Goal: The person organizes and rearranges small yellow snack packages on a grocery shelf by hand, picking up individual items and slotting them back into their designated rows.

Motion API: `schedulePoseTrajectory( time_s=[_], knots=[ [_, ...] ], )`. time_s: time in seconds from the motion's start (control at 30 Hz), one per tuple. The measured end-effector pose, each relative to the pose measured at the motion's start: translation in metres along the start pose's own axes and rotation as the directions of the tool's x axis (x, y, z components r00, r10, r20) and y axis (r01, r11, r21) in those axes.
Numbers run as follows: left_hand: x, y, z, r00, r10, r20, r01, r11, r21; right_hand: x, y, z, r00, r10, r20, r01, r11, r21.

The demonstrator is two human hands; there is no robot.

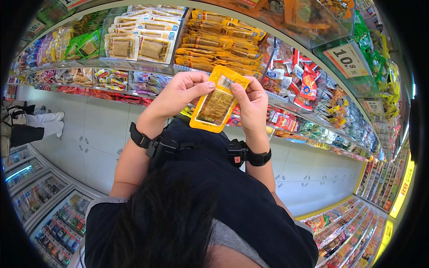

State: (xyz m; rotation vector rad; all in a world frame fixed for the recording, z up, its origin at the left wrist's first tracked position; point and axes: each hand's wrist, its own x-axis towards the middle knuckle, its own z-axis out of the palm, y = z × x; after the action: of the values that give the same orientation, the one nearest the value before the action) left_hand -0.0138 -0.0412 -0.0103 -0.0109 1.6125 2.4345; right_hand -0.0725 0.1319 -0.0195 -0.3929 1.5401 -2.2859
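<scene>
A yellow plastic snack packet (218, 100) is held up between both hands in front of the chest, its printed side with a barcode facing up. My left hand (189, 88) pinches its upper left edge with thumb and fingers. At the upper right edge, my right hand (251, 95) grips it the same way. Just beyond the hands, similar yellow packets (221, 40) stand in rows in a clear shelf bin. To their left is a bin of white-edged packets (137, 47). Black straps with small devices circle both wrists.
Tiered shelves of bagged snacks (325, 110) curve across the front, with a price sign (348, 60) at the right. Glass-door cases (57, 221) line the lower left. A person (40, 122) stands in the aisle at the far left. More snack racks (348, 227) are at the lower right.
</scene>
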Motion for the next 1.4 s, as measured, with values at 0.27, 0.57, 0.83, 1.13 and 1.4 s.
schedulePoseTrajectory(
  time_s=[0.27,0.57,0.83,1.13,1.4],
  knots=[
    [0.001,-0.001,0.005,0.998,-0.015,-0.06,0.017,0.999,0.035,-0.001,0.001,-0.004,1.0,0.003,0.005,-0.003,0.999,0.034],
    [0.0,0.001,0.005,0.988,-0.147,0.054,0.147,0.989,0.019,0.003,0.0,-0.012,0.985,-0.087,-0.151,0.093,0.995,0.033],
    [-0.003,-0.001,0.004,0.99,-0.096,0.106,0.094,0.995,0.024,0.001,-0.001,-0.01,0.98,-0.062,-0.187,0.073,0.996,0.05],
    [-0.002,-0.007,-0.001,0.988,-0.096,0.124,0.094,0.995,0.017,0.002,0.001,-0.01,0.977,-0.059,-0.204,0.072,0.996,0.057],
    [0.003,-0.004,0.002,0.989,-0.081,0.127,0.079,0.997,0.023,0.005,0.0,-0.014,0.972,-0.066,-0.226,0.082,0.994,0.065]
  ],
)
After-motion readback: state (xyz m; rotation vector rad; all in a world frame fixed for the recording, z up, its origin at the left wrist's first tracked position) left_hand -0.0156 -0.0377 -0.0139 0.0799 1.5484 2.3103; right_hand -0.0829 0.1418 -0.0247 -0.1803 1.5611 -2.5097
